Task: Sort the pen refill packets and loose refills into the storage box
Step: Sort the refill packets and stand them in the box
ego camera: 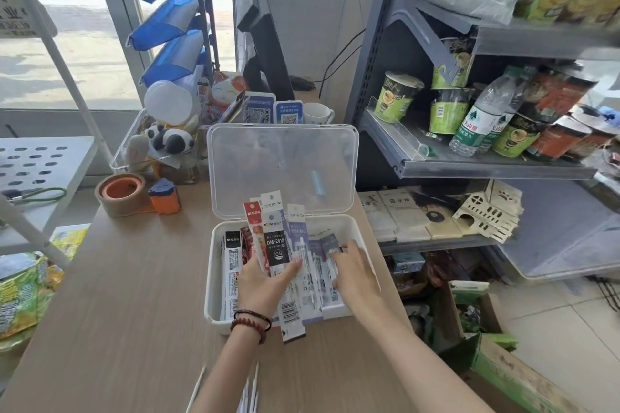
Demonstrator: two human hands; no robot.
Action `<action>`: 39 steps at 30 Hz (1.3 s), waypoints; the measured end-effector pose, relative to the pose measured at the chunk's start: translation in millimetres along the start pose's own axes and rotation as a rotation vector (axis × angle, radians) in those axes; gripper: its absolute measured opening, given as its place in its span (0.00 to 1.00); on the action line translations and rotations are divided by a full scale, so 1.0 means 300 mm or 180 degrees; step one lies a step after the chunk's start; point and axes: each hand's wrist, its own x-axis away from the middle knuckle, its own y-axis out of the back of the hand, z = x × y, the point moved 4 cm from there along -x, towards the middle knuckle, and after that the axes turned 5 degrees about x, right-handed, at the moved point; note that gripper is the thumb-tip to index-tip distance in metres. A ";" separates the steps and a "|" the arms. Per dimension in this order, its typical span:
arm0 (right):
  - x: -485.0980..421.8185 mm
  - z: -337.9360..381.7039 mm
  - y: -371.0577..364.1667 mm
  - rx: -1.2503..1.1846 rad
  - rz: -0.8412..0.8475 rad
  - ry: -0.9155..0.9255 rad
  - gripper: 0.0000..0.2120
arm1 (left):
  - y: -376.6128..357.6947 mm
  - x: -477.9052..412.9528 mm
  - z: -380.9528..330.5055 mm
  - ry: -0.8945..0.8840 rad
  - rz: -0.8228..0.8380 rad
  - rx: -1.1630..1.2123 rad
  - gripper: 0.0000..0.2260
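Centre frame, the left hand (265, 282) grips a fan of refill packets (275, 245) over the storage box (210, 285) — probably light, slick film, best pinched mid-length. The right hand (355, 275) reaches inside — grip unclear.

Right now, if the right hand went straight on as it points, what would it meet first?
Probably the purple packets in the storage box, just ahead of the right hand; depth is unclear.

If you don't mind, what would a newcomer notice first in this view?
The open white storage box stands on the wooden table, its clear lid upright. The left hand holds a fan of refill packets over it, while the right hand reaches inside.
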 end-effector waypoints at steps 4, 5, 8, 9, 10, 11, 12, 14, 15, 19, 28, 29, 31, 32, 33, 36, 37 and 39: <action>-0.008 0.005 -0.009 0.0124 0.0105 -0.0124 0.11 | 0.001 -0.003 0.006 0.0003 0.0023 -0.0050 0.10; -0.004 0.008 -0.005 0.0178 0.0173 -0.0216 0.09 | 0.000 -0.003 0.007 0.0009 0.0032 -0.0051 0.10; -0.007 0.007 -0.014 0.0231 0.0321 -0.0360 0.08 | 0.000 -0.001 0.005 0.0010 0.0022 0.0002 0.10; -0.006 0.004 -0.015 0.0263 0.0281 -0.0383 0.06 | 0.000 0.000 0.004 0.0005 0.0020 0.0018 0.09; -0.011 -0.005 -0.023 0.0236 0.0199 -0.0414 0.06 | -0.001 0.000 0.003 0.0000 0.0020 0.0016 0.09; -0.010 -0.003 -0.023 0.0180 0.0089 -0.0414 0.08 | 0.000 0.000 0.005 0.0004 0.0018 0.0007 0.09; -0.012 -0.004 -0.030 0.0135 0.0014 -0.0369 0.11 | 0.000 0.000 0.005 0.0012 0.0014 -0.0003 0.09; -0.020 -0.008 -0.039 0.0060 -0.0156 -0.0282 0.13 | -0.001 0.000 0.005 0.0026 0.0011 -0.0009 0.09; -0.023 -0.014 -0.041 0.0150 -0.0209 -0.0307 0.13 | -0.002 0.000 0.005 0.0029 0.0012 -0.0012 0.09; -0.023 -0.004 -0.033 0.0090 -0.0086 -0.0364 0.14 | -0.002 -0.002 0.006 0.0045 -0.0006 0.0010 0.10; 0.009 0.016 0.036 -0.1279 -0.0477 0.0112 0.11 | 0.000 -0.007 0.014 0.0100 -0.0062 0.0015 0.12; 0.026 0.022 0.053 -0.1624 -0.0467 0.0231 0.11 | 0.000 -0.008 0.012 0.0088 -0.0073 -0.0007 0.12; 0.052 0.035 0.068 -0.2052 -0.0296 0.0469 0.09 | 0.000 -0.007 0.010 0.0058 -0.0119 -0.0026 0.12; 0.060 0.042 0.069 -0.2165 -0.0136 0.0541 0.10 | 0.000 -0.005 0.009 0.0053 -0.0136 -0.0015 0.12; 0.063 0.047 0.066 -0.2187 0.0003 0.0571 0.12 | -0.001 -0.006 0.009 0.0055 -0.0140 -0.0013 0.12; 0.059 0.048 0.057 -0.1995 0.0141 0.0601 0.19 | -0.002 -0.008 0.009 0.0030 -0.0058 -0.0108 0.13; 0.057 0.047 0.058 -0.1976 0.0107 0.0594 0.19 | -0.003 -0.008 0.008 0.0014 -0.0032 -0.0156 0.13; 0.050 0.037 0.058 -0.2136 0.0017 0.0523 0.17 | -0.002 -0.007 0.006 0.0000 -0.0038 -0.0222 0.11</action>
